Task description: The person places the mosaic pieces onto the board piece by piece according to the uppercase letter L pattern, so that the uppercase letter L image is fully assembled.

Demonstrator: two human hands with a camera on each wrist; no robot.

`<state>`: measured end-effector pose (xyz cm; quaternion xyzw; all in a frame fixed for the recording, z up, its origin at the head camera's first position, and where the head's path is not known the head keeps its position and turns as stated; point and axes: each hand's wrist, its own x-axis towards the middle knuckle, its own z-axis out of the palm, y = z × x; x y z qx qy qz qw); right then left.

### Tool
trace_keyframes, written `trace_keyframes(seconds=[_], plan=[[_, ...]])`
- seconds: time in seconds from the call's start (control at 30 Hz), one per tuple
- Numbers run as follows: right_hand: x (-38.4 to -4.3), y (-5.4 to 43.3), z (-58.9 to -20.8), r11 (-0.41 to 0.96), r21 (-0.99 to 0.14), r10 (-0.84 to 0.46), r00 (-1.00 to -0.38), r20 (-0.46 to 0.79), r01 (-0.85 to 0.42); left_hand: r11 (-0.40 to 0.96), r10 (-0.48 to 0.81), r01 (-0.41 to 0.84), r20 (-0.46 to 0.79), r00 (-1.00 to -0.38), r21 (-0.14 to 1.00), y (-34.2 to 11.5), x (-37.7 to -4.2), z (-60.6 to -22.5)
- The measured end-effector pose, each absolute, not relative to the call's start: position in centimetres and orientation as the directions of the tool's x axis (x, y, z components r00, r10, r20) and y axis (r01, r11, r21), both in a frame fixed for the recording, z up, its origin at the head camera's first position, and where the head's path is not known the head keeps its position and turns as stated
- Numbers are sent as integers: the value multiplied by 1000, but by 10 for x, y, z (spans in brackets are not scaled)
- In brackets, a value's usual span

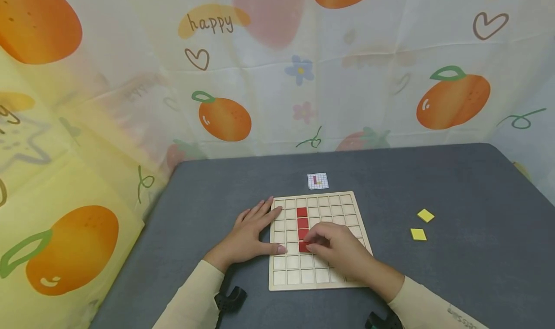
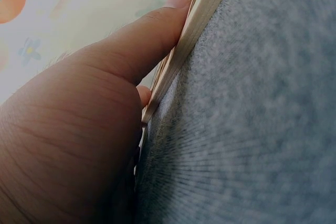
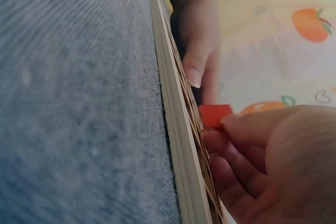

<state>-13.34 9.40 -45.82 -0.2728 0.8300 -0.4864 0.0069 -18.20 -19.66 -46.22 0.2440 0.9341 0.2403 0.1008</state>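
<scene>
A wooden grid board (image 1: 303,287) lies on the table in the head view. Three red square tiles (image 1: 302,212) fill cells one below another in its third column. Directly below them, my right hand (image 1: 347,249) pinches a fourth red tile (image 3: 214,115) between thumb and index finger. That tile is tilted up from the board in the right wrist view. My left hand (image 1: 248,233) rests on the board's left edge, fingers spread and thumb lying over the rim. In the left wrist view the thumb (image 2: 152,32) presses along the board's side.
A small card (image 1: 318,180) printed with a coloured grid lies just behind the board. Two yellow square tiles (image 1: 426,216) lie apart on the grey table (image 1: 477,271) to the right. A fruit-patterned cloth (image 1: 368,93) hangs behind the table and along its left side.
</scene>
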Motion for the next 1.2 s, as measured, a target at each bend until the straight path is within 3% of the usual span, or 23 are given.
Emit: trace_keyframes(seconds=[0.67, 1.2], plan=[[-132, 96, -460, 450, -754, -534, -821, 202, -479, 751, 516, 422, -52, -855, 507, -197, -181, -460], [-129, 96, -459, 406, -785, -531, -820, 214, -468, 751, 519, 428, -47, -854, 503, -197, -181, -460]])
